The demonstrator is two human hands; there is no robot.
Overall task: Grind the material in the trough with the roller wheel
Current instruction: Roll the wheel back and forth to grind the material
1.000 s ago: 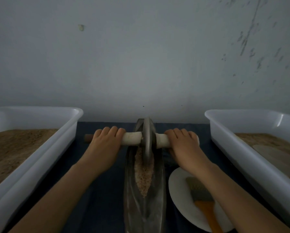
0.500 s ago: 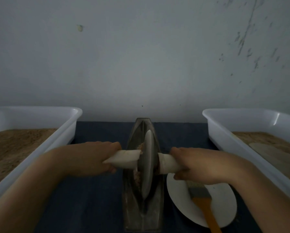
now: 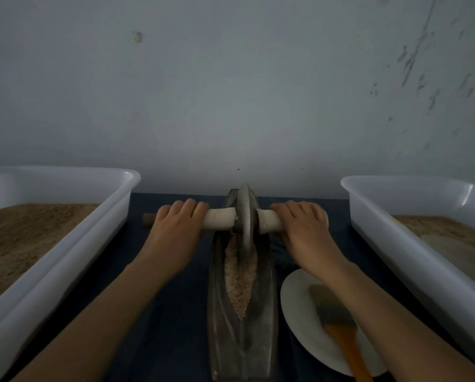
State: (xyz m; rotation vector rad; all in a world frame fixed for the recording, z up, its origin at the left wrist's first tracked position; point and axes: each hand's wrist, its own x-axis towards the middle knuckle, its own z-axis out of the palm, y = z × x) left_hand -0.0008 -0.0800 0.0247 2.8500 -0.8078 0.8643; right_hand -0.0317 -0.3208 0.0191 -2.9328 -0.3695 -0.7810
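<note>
A long, boat-shaped metal trough [image 3: 266, 334] lies lengthwise in front of me on the dark blue cloth. Pale, coarse ground material [image 3: 239, 279] fills its groove. The metal roller wheel [image 3: 246, 221] stands upright at the trough's far end, on a white-wrapped axle handle [image 3: 220, 219]. My left hand [image 3: 175, 230] grips the handle left of the wheel. My right hand [image 3: 302, 230] grips it on the right. A brown end of the handle sticks out past my left hand.
A white tub [image 3: 65, 244] with brown powder stands on the left, another white tub [image 3: 412, 244] with powder on the right. A white plate [image 3: 302, 326] with an orange-handled brush [image 3: 338, 323] lies right of the trough. A grey wall rises behind.
The wheel was pulled toward me to mid-trough half a second ago, then rolled back to the far end. Both hands kept their grip on the handle.
</note>
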